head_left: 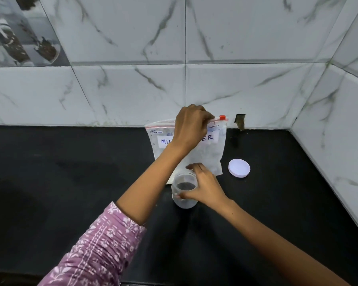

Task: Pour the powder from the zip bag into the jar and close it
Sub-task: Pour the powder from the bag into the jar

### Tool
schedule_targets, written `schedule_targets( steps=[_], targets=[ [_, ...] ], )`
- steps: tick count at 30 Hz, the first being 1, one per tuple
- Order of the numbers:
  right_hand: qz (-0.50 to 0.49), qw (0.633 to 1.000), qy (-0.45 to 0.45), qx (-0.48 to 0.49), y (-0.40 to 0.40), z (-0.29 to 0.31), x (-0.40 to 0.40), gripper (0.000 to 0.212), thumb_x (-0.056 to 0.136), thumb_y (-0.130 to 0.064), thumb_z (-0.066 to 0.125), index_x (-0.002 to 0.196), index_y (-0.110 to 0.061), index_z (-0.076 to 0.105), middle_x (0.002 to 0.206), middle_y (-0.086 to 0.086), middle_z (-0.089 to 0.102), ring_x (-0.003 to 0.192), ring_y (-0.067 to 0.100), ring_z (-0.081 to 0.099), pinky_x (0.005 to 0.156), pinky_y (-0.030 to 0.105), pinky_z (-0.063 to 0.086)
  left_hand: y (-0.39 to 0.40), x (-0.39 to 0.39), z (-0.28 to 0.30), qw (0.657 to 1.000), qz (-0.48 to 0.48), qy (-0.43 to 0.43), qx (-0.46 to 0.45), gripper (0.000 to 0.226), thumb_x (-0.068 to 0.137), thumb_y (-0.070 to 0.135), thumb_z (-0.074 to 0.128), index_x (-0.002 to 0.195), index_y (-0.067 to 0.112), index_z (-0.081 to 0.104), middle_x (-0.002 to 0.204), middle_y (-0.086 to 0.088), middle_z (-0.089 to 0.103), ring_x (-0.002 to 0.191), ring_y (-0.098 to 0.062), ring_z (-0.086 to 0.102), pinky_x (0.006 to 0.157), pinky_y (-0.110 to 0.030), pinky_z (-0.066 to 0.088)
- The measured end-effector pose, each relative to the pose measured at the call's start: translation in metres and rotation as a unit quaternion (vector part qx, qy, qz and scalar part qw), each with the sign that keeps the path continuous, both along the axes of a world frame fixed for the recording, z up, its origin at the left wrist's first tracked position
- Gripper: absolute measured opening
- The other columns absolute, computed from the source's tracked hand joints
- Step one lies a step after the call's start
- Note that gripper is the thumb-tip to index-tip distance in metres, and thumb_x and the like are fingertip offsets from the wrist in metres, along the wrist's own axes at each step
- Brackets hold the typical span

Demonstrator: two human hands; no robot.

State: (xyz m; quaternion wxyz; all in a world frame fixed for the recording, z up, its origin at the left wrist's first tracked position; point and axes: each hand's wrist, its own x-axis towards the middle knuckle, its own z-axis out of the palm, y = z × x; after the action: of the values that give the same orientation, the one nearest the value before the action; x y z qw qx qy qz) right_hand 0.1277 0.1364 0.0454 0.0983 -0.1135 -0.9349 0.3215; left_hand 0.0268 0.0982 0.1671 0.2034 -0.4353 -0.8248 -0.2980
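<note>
I see my left hand (191,125) raised at the top of the zip bag (207,153), its fingers pinched shut on the bag's upper edge, just beside the red slider (222,117), which sits at the bag's right end. The bag stands upright toward the back edge of the black counter (70,172), near the marble-tiled wall (132,89), with white powder visible through the clear plastic. A white label carries handwritten letters, partly hidden by my wrist.

My right hand (205,187) wraps around the jar (183,190), fingers curled over its far side and thumb on the near side, so it has a closed hold on it. The jar is clear, stands upright on the counter just in front of the bag, and its mouth is open.

The white lid (239,168) lies flat on the counter to the right of the bag, apart from the jar, toward the back right corner. A purple patterned sleeve (97,250) covers my left upper arm.
</note>
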Motion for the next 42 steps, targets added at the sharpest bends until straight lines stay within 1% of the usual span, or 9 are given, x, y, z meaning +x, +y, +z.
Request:
schedule_targets(
  steps=[5,8,10,16,20,23,32,38,42],
  targets=[
    [-0.096,0.978,0.066,-0.171,0.012,-0.011,0.018,0.081,0.052,-0.057,0.082,0.118,-0.017,0.055,0.114,-0.01,0.057,0.102,0.007,0.058,0.084,0.022,0.049,0.019,0.004,0.013,0.999,-0.028,-0.035,0.028,0.021,0.089,0.013,0.058,0.101,0.016,0.074,0.097,-0.004,0.072,0.089,-0.023,0.062,0.069,-0.023,0.036],
    [-0.245,0.899,0.114,-0.344,0.037,-0.02,0.029,0.056,0.069,-0.038,0.08,0.113,-0.012,0.058,0.116,0.001,0.063,0.101,0.011,0.062,0.085,0.026,0.052,0.029,0.007,0.016,0.994,-0.047,-0.073,0.069,0.017,0.087,0.013,0.062,0.097,0.016,0.076,0.092,-0.003,0.073,0.08,-0.02,0.064,0.066,-0.024,0.041],
    [-0.314,0.836,0.112,-0.437,0.055,-0.025,0.036,0.056,0.076,-0.03,0.076,0.122,-0.006,0.053,0.124,0.009,0.06,0.105,0.016,0.06,0.091,0.034,0.053,0.033,0.009,0.018,0.987,-0.058,-0.111,0.103,0.015,0.084,0.011,0.065,0.093,0.016,0.076,0.089,-0.001,0.074,0.074,-0.018,0.064,0.067,-0.025,0.045],
    [-0.337,0.733,0.16,-0.569,0.092,-0.023,0.048,0.058,0.084,-0.017,0.069,0.132,-0.002,0.041,0.131,0.014,0.054,0.106,0.021,0.062,0.098,0.041,0.049,0.046,0.011,0.023,0.961,-0.111,-0.202,0.153,0.012,0.081,0.011,0.069,0.089,0.016,0.077,0.085,0.006,0.073,0.063,-0.003,0.056,0.058,-0.005,0.036],
    [-0.326,0.721,0.224,-0.57,0.108,-0.017,0.051,0.042,0.087,-0.015,0.065,0.125,-0.008,0.049,0.122,0.01,0.063,0.107,0.018,0.063,0.078,0.032,0.055,0.047,0.011,0.025,0.953,-0.136,-0.221,0.155,0.01,0.081,0.01,0.069,0.088,0.013,0.076,0.082,0.008,0.07,0.062,0.01,0.055,0.059,-0.003,0.035],
    [-0.34,0.738,0.257,-0.523,0.116,-0.014,0.052,0.034,0.089,-0.013,0.062,0.122,-0.009,0.054,0.117,0.006,0.066,0.106,0.016,0.063,0.085,0.034,0.055,0.038,-0.001,0.023,0.952,-0.111,-0.227,0.171,0.009,0.082,0.011,0.068,0.088,0.013,0.075,0.082,0.009,0.07,0.063,0.011,0.054,0.059,-0.003,0.035],
    [-0.331,0.808,0.332,-0.357,0.124,0.013,0.041,0.007,0.085,-0.013,0.067,0.084,-0.019,0.064,0.087,-0.001,0.07,0.084,0.013,0.069,0.078,0.031,0.057,-0.011,-0.046,-0.027,0.929,0.003,-0.287,0.232,0.008,0.081,0.01,0.069,0.084,0.017,0.069,0.08,0.005,0.069,0.071,-0.002,0.06,0.065,-0.007,0.045],
    [-0.293,0.809,0.248,-0.446,0.134,0.007,0.036,0.033,0.082,-0.015,0.071,0.112,-0.01,0.06,0.102,0.003,0.069,0.094,0.014,0.066,0.076,0.028,0.056,-0.03,-0.054,-0.069,0.908,0.059,-0.348,0.228,0.009,0.08,0.004,0.069,0.087,0.008,0.067,0.083,-0.005,0.068,0.075,-0.012,0.061,0.073,-0.022,0.048],
    [-0.279,0.797,0.239,-0.479,0.139,0.005,0.032,0.029,0.086,-0.025,0.066,0.111,-0.01,0.065,0.101,0.001,0.071,0.096,0.015,0.067,0.079,0.031,0.057,-0.039,-0.056,-0.078,0.905,0.066,-0.346,0.24,0.01,0.079,0.002,0.068,0.084,0.011,0.066,0.076,0.001,0.066,0.071,-0.008,0.06,0.069,-0.014,0.048]
  ],
)
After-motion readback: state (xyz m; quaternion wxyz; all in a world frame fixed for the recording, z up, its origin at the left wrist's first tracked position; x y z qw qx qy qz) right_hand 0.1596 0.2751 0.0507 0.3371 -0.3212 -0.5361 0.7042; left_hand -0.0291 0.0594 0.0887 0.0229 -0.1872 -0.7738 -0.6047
